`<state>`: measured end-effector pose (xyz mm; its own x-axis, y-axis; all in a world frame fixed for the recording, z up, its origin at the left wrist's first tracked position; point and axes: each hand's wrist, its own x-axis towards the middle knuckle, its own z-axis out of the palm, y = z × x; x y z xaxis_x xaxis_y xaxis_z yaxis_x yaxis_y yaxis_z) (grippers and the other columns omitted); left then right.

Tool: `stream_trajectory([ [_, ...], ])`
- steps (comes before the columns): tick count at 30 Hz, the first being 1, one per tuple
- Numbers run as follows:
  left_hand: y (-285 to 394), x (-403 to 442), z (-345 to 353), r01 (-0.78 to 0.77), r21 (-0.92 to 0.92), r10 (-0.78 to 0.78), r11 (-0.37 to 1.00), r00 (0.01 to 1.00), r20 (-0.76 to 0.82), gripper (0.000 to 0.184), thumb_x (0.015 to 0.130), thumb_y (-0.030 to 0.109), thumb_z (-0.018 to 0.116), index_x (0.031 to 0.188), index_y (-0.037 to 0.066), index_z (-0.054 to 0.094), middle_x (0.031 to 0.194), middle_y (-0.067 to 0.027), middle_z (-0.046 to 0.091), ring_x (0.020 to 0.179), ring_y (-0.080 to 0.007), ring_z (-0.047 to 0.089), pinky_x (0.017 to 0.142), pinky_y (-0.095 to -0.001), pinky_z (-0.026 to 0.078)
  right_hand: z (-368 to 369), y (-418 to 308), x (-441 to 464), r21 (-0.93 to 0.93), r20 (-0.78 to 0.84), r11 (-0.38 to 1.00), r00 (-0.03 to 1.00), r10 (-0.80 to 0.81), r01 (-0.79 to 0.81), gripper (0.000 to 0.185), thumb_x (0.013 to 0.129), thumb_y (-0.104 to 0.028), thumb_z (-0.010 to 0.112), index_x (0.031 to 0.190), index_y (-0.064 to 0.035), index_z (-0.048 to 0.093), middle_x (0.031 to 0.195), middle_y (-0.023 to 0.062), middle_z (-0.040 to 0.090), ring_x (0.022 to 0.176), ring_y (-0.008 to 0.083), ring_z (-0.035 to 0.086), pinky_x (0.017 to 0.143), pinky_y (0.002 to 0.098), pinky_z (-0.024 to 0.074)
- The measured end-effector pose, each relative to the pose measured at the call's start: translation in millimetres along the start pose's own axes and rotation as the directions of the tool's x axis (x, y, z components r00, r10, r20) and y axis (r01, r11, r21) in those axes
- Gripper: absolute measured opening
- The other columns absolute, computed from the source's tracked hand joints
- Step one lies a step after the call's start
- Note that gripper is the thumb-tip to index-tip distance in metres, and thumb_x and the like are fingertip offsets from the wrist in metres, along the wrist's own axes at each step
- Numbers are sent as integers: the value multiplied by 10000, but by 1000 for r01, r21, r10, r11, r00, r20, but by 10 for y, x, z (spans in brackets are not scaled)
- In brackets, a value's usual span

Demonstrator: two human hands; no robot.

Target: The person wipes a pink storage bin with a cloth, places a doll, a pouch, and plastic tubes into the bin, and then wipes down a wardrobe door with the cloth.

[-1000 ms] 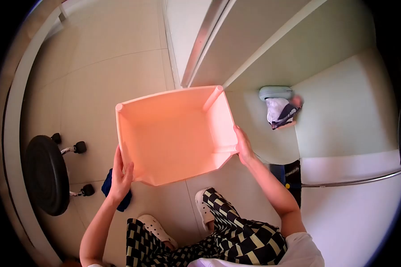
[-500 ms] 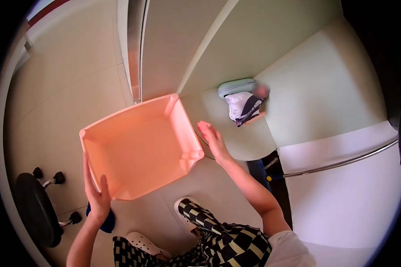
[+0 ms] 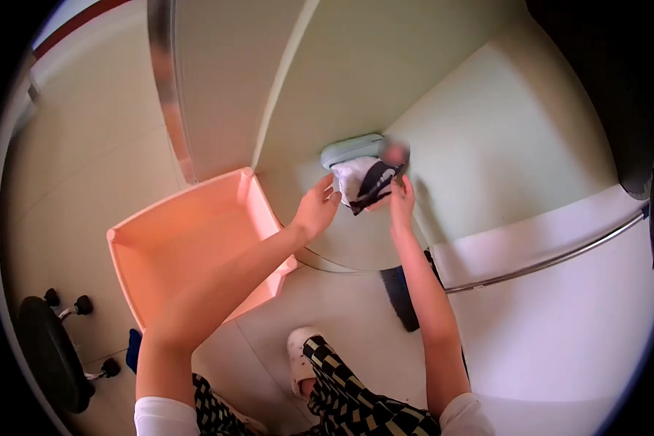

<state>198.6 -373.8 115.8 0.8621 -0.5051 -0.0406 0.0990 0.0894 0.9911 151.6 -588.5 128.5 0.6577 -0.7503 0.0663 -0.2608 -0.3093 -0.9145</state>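
Observation:
A white and dark printed cloth bundle (image 3: 367,183) lies on the pale corner shelf, against a light green case (image 3: 351,150). At its left edge is my left hand (image 3: 317,208), fingers apart and curved. My right hand (image 3: 402,202) reaches the bundle's right side, its fingertips closed at the dark part; how much they hold is hidden. The orange-pink bin (image 3: 189,243) stands at the left with its open side up, partly covered by my left forearm. Neither hand is on it.
A black round stool (image 3: 51,356) with casters stands at the far left. A dark blue item (image 3: 133,350) lies near it. A metal rail (image 3: 552,260) runs along the white surface at the right. My shoe (image 3: 300,356) is below.
Both hands have let go of the bin, the right first, and moved over to the cloth bundle. The view has shifted to the right, and the bin now sits farther left.

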Motion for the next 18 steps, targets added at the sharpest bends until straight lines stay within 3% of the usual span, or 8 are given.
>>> stream_trajectory([
  [5,-209,170,283,202,26,-202,979,979,8,607,966,190,540,1479,-21,292,1495,-201,384,1356,-307,422,1096,-356,366,-14,198,463,47,-49,994,994,97,-94,578,925,-271,595,1371,54,425,1229,124,573,1108,224,550,1020,350,377],
  [8,-303,187,359,257,59,-257,965,966,-6,626,959,206,544,1487,-11,285,1481,-201,404,1356,-297,421,1089,-351,365,-91,415,803,29,-23,974,974,224,-223,416,908,-294,588,1204,-1,565,1104,89,623,1007,189,585,910,311,428],
  [10,-328,175,394,268,37,-267,963,963,-17,634,955,209,544,1492,-4,282,1467,-199,424,1353,-291,424,1080,-345,367,-158,526,983,80,136,922,921,366,-378,245,896,-310,588,1005,-93,626,954,32,657,858,139,604,785,283,437],
  [12,-371,180,399,289,-168,-269,943,954,130,631,950,188,532,1508,36,279,1428,-188,471,1344,-278,430,1060,-334,365,-141,563,989,118,165,893,896,413,-433,206,897,-309,586,969,-121,630,901,7,658,802,121,599,741,279,427],
  [13,-399,192,398,288,-171,-271,942,955,118,631,950,188,532,1508,36,279,1428,-188,471,1344,-278,430,1060,-334,365,-118,569,975,162,188,857,868,460,-489,172,897,-308,584,933,-148,635,849,-18,660,747,104,594,697,276,417],
  [15,-422,192,439,318,-132,-303,939,945,125,633,941,157,530,1517,70,283,1396,-173,502,1325,-263,445,1051,-329,360,-137,557,951,147,209,856,861,464,-496,185,895,-291,613,982,-131,646,860,-28,656,743,111,600,685,299,427],
  [17,-428,190,466,304,-115,-291,946,950,118,641,936,150,535,1520,83,280,1408,-172,491,1338,-262,431,1061,-328,351,-149,557,913,177,207,882,893,400,-436,161,878,-282,669,982,-161,647,844,-32,627,828,129,573,818,345,426],
  [18,-421,193,455,297,-98,-285,950,951,118,649,932,144,539,1524,96,277,1420,-170,479,1351,-260,418,1071,-328,342,-147,496,858,220,206,881,902,378,-419,157,872,-249,689,999,-165,652,844,-39,621,818,111,567,784,311,425],
])
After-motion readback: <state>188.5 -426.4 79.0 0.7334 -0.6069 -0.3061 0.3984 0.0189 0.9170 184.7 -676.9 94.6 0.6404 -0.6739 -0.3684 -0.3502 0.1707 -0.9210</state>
